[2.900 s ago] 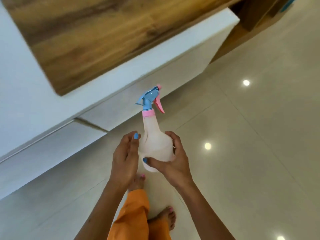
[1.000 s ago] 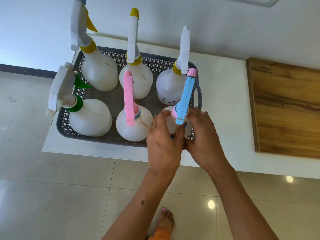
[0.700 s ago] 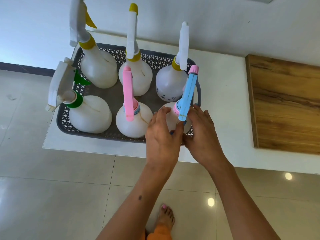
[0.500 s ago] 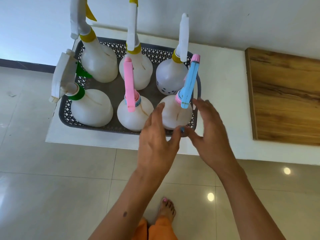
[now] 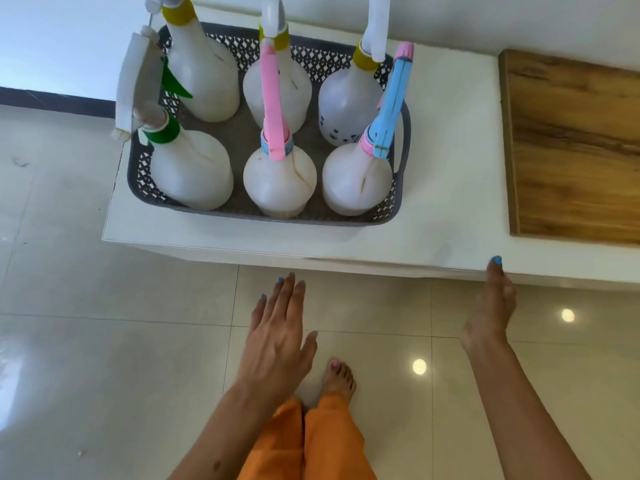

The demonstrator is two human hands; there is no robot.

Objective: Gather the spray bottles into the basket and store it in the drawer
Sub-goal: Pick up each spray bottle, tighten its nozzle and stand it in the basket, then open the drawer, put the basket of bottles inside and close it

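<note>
we see the grey basket in the upper middle of the frame, sitting on the white surface near its left end. six spray bottles stand upright in it, two rows of three. near row, left to right: green-collar bottle, pink-head bottle, blue-head bottle. far row: three yellow-collar bottles, tops partly cut off by the upper edge. left hand in lower centre over the floor, fingers straight and slightly spread, holding nothing, well apart from the basket. right hand at centre right, seen edge-on, fingertip at the front edge of the surface; fingers look loosely together, gripping nothing. wood panel lies on the surface at the right edge of the frame. a bare foot and orange trousers show at the bottom.
</note>
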